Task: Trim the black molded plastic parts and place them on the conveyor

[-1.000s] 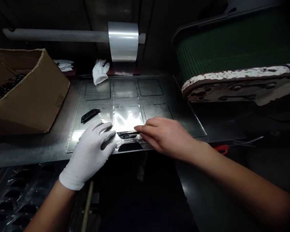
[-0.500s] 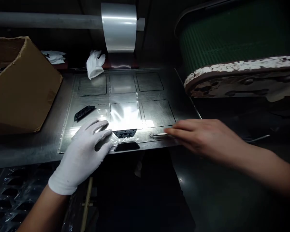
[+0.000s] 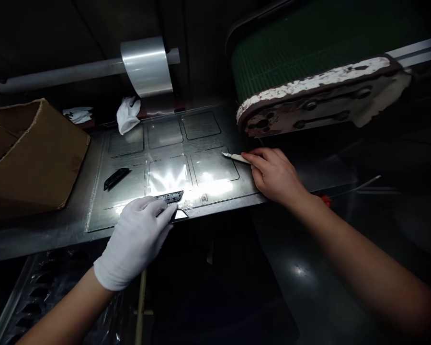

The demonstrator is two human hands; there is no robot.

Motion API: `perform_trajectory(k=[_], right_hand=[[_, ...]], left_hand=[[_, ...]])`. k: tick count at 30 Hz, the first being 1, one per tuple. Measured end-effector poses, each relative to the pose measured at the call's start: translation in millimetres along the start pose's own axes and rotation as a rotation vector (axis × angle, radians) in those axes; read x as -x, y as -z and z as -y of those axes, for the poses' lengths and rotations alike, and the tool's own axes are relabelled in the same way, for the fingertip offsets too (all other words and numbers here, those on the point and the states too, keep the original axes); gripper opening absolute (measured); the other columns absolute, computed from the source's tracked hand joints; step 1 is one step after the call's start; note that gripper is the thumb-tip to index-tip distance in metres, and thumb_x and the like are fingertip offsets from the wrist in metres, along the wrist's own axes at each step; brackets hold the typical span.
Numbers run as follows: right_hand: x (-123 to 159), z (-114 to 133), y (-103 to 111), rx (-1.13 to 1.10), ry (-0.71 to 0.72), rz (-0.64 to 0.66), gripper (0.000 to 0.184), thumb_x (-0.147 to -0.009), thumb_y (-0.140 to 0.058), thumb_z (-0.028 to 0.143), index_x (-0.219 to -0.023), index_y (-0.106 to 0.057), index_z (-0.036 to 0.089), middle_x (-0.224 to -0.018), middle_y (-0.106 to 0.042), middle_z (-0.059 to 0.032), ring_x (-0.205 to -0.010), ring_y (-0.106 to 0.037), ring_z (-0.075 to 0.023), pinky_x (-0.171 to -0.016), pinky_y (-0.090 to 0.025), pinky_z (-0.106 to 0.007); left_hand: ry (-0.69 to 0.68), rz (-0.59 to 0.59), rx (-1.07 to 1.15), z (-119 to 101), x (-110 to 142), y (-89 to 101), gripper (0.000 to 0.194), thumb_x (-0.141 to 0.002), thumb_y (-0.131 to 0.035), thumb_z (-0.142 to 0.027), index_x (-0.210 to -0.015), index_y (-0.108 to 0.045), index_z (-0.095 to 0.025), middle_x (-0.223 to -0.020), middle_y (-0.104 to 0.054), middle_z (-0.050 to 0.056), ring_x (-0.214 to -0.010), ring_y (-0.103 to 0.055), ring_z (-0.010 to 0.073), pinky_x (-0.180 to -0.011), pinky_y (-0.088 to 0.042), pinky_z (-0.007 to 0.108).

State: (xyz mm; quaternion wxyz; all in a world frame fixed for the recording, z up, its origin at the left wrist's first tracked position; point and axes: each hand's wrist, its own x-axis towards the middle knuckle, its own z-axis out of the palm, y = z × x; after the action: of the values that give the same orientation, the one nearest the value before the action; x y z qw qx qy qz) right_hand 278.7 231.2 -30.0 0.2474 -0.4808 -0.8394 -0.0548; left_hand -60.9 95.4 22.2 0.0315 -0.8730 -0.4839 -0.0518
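My left hand [image 3: 134, 239], in a white glove, is at the front edge of the metal worktop. Its fingers are closed on the near black plastic part [image 3: 180, 214], which catches a bright reflection and is mostly hidden by the hand. Just behind it, a second black part [image 3: 174, 196] lies with its moulded inner side up, partly covered by the fingers. Bare, my right hand [image 3: 276, 173] grips a white-handled craft knife [image 3: 240, 158], its blade pointing left above the marked sheet. A third black part [image 3: 117, 178] lies farther left.
A cardboard box [image 3: 39, 163] stands at the left. Behind are a roll of clear film [image 3: 147, 67] on a bar and a loose white glove [image 3: 128, 116]. A green ribbed machine [image 3: 290, 72] overhangs the right side. Below left sits a plastic tray [image 3: 39, 292] of dark parts.
My left hand has moved right and closed on the near black part. My right hand has lifted the knife away from the front edge, farther back over the sheet. The view has tilted.
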Motion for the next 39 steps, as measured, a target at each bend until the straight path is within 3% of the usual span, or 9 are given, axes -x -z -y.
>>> perform_trajectory(k=[13, 18, 20, 24, 27, 29, 32, 36, 39], right_hand=[[2, -3, 1, -0.037, -0.029, -0.023, 0.036, -0.099, -0.051, 0.017, -0.128, -0.073, 0.016, -0.119, -0.072, -0.0131, -0.11, -0.062, -0.0311, -0.098, -0.052, -0.047], [15, 56, 27, -0.243, -0.151, -0.151, 0.031, -0.101, -0.055, 0.033, -0.12, -0.072, 0.016, -0.124, -0.067, -0.0173, -0.118, -0.059, -0.033, -0.105, -0.047, -0.051], [31, 111, 35, -0.687, -0.253, 0.072, 0.034, -0.105, -0.05, 0.044, -0.113, -0.071, 0.018, -0.11, -0.071, -0.0139, -0.099, -0.066, -0.0253, -0.088, -0.055, -0.041], [72, 222, 26, -1.686, -0.527, 1.038, 0.06, -0.105, -0.034, 0.067, -0.101, -0.064, 0.015, -0.075, -0.069, -0.0072, -0.054, -0.061, -0.0137, -0.045, -0.043, -0.022], [95, 260, 10, -1.826, -0.737, 1.142, 0.046, -0.097, -0.062, 0.061, -0.091, -0.058, 0.016, -0.07, -0.065, -0.002, -0.049, -0.053, -0.0074, -0.041, -0.034, -0.016], [100, 266, -4, -1.746, -0.801, 1.105, 0.04, -0.093, -0.072, 0.054, -0.091, -0.056, 0.018, -0.075, -0.065, -0.0001, -0.054, -0.053, -0.0066, -0.045, -0.035, -0.015], [97, 274, -32, -1.522, -0.688, 1.098, 0.038, -0.092, -0.074, 0.052, -0.09, -0.056, 0.019, -0.079, -0.064, 0.0008, -0.064, -0.056, -0.0089, -0.054, -0.04, -0.018], [93, 307, -61, -1.284, -0.291, 1.181, 0.033, -0.094, -0.072, 0.048, -0.087, -0.056, 0.02, -0.078, -0.064, 0.0016, -0.072, -0.058, -0.0133, -0.065, -0.045, -0.024], [88, 331, -70, -1.127, -0.032, 1.19, 0.028, -0.099, -0.063, 0.049, -0.095, -0.062, 0.021, -0.085, -0.069, -0.001, -0.079, -0.063, -0.017, -0.075, -0.05, -0.029]], left_hand=[[0.108, -0.334, 0.096, 12, 22, -28.7, 0.031, -0.094, -0.051, -0.003, -0.113, -0.067, -0.021, -0.086, -0.069, 0.005, -0.077, -0.062, 0.0256, -0.069, -0.046, 0.042], [0.331, -0.697, 0.308, -1, 46, -32.5, 0.031, -0.098, -0.045, -0.004, -0.123, -0.055, -0.02, -0.1, -0.067, 0.009, -0.094, -0.066, 0.0252, -0.087, -0.053, 0.047], [0.327, -0.745, 0.381, -18, 62, -31.4, 0.038, -0.096, -0.047, -0.002, -0.127, -0.055, -0.021, -0.1, -0.068, 0.008, -0.097, -0.066, 0.0254, -0.091, -0.052, 0.05], [0.19, -0.684, 0.47, -50, 98, -41.1, 0.039, -0.084, -0.063, -0.01, -0.119, -0.065, -0.028, -0.086, -0.068, 0.003, -0.08, -0.065, 0.0232, -0.092, -0.051, 0.053], [0.263, -0.66, 0.536, -69, 129, -58.4, 0.036, -0.081, -0.066, -0.018, -0.114, -0.067, -0.034, -0.082, -0.07, 0.001, -0.076, -0.066, 0.0232, -0.092, -0.052, 0.054], [0.464, -0.687, 0.582, -80, 149, -70.1, 0.039, -0.086, -0.063, -0.02, -0.122, -0.065, -0.035, -0.103, -0.073, 0.007, -0.099, -0.069, 0.0293, -0.099, -0.05, 0.059], [0.873, -0.693, 0.725, -91, 171, -82.3, 0.042, -0.095, -0.059, -0.025, -0.136, -0.057, -0.027, -0.125, -0.067, 0.016, -0.117, -0.066, 0.032, -0.098, -0.054, 0.054], [1.191, -0.584, 1.033, -87, 194, -85.1, 0.009, -0.095, -0.063, -0.03, -0.094, -0.065, -0.021, -0.082, -0.07, 0.004, -0.072, -0.069, 0.0195, -0.063, -0.058, 0.031], [1.323, -0.514, 1.16, -66, 223, -80.3, 0.023, -0.092, -0.068, -0.035, -0.077, -0.062, -0.02, -0.072, -0.065, 0.001, -0.069, -0.065, 0.0178, -0.061, -0.055, 0.029]])
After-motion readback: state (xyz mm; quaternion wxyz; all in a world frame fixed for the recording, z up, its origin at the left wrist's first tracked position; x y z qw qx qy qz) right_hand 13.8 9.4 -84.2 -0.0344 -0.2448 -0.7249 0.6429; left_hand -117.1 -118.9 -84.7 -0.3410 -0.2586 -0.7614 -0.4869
